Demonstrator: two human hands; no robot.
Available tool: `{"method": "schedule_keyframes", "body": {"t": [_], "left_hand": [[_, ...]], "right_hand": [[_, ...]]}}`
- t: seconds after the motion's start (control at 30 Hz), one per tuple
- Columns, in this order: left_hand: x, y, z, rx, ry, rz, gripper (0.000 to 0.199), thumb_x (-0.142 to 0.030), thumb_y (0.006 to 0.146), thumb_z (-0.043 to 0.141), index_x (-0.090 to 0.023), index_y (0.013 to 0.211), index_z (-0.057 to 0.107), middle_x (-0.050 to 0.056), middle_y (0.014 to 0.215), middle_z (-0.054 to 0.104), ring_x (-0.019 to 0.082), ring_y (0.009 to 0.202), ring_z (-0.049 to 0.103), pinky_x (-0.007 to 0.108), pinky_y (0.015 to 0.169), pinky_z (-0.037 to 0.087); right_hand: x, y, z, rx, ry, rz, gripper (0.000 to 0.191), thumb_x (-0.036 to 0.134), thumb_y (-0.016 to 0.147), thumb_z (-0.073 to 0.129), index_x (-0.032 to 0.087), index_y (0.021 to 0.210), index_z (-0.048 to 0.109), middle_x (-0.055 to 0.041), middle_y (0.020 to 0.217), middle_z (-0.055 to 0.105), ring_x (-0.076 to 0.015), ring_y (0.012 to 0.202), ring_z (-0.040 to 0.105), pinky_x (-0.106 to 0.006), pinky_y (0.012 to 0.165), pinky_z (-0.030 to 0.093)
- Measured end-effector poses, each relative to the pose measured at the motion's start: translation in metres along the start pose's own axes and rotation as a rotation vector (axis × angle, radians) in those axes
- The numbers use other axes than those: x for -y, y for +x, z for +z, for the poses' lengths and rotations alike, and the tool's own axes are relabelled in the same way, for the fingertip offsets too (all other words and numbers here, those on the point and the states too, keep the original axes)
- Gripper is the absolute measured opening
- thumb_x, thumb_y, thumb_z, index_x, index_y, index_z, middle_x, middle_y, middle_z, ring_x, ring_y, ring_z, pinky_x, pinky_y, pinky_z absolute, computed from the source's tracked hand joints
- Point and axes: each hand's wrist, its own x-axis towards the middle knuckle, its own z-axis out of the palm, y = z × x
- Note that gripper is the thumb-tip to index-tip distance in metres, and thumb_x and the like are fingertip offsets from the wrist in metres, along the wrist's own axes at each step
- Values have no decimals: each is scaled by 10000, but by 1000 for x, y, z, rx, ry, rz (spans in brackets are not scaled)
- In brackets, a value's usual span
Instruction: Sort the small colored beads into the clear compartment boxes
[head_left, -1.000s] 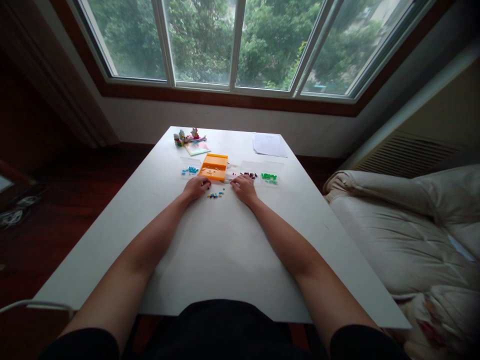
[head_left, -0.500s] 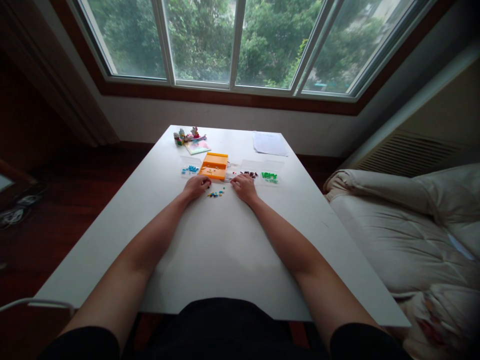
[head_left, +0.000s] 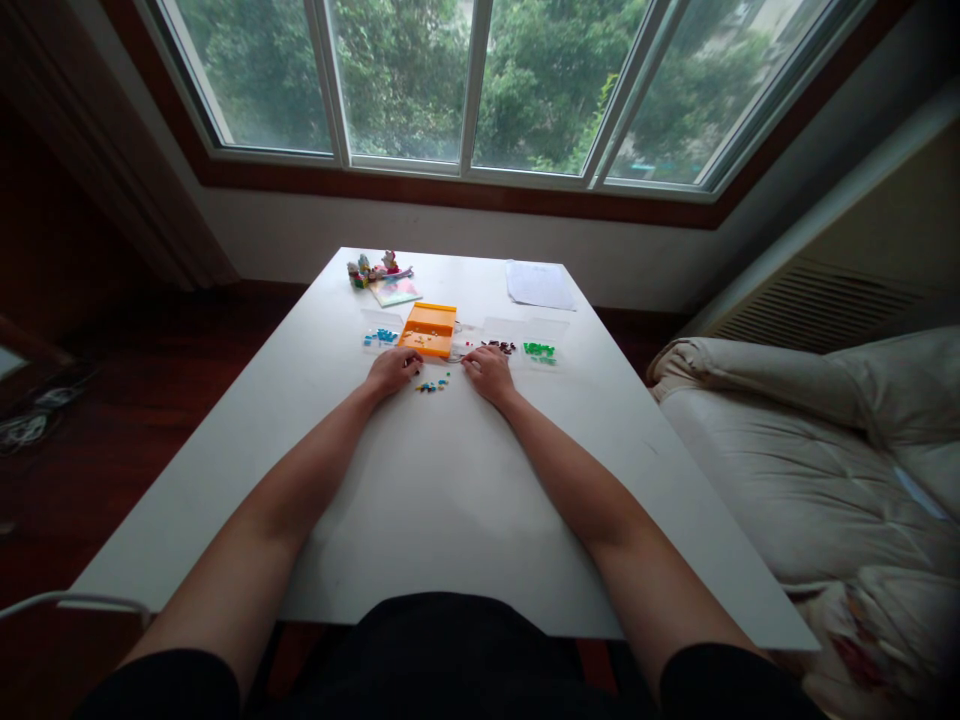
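Observation:
My left hand (head_left: 394, 370) rests on the white table just in front of the orange tray (head_left: 430, 330), its fingers curled round something small and dark that I cannot make out. To the right, my right hand (head_left: 487, 371) lies near the box of dark brown pieces (head_left: 501, 347), fingers bent, and whether they hold anything is too small to tell. Between the hands sits a loose group of small blue, yellow and green pieces (head_left: 432, 385). A clear box with blue pieces (head_left: 381, 338) stands left of the tray, and green pieces (head_left: 540, 350) lie in another at the right.
Small colourful figures (head_left: 367, 270) and a pastel card (head_left: 396, 290) are at the table's back left. White papers (head_left: 538, 285) lie at the back right. A beige sofa (head_left: 795, 450) stands beside the white table (head_left: 442, 520) on the right, with a window beyond.
The view has shifted very slightly. Both hands stay in nearly the same place, and the pieces between them look the same.

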Motion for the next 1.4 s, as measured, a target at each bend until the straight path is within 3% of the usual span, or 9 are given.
{"method": "schedule_keyframes", "body": {"t": [0.17, 0.43, 1.4], "left_hand": [[0, 0, 1, -10, -14, -27, 275, -325, 910, 564, -240, 1117, 723, 24, 876, 731, 179, 759, 614, 285, 725, 453], [1, 1, 0, 1, 0, 1, 241, -340, 882, 576, -223, 966, 769, 52, 919, 726, 194, 815, 610, 291, 730, 460], [-2, 0, -3, 13, -3, 7, 230, -315, 879, 581, -221, 957, 776, 53, 925, 729, 197, 812, 611, 293, 733, 460]], "right_hand": [[1, 0, -1, -1, -1, -2, 166, 282, 950, 604, 235, 949, 763, -59, 1069, 733, -256, 1140, 526, -408, 1054, 344], [2, -1, -2, -2, 6, 1, 177, 290, 947, 596, 236, 936, 764, -66, 1053, 732, -266, 1133, 523, -428, 1054, 353], [0, 0, -1, -6, 5, -5, 185, 298, 949, 594, 233, 952, 766, -74, 1054, 733, -273, 1132, 529, -435, 1051, 361]]}}
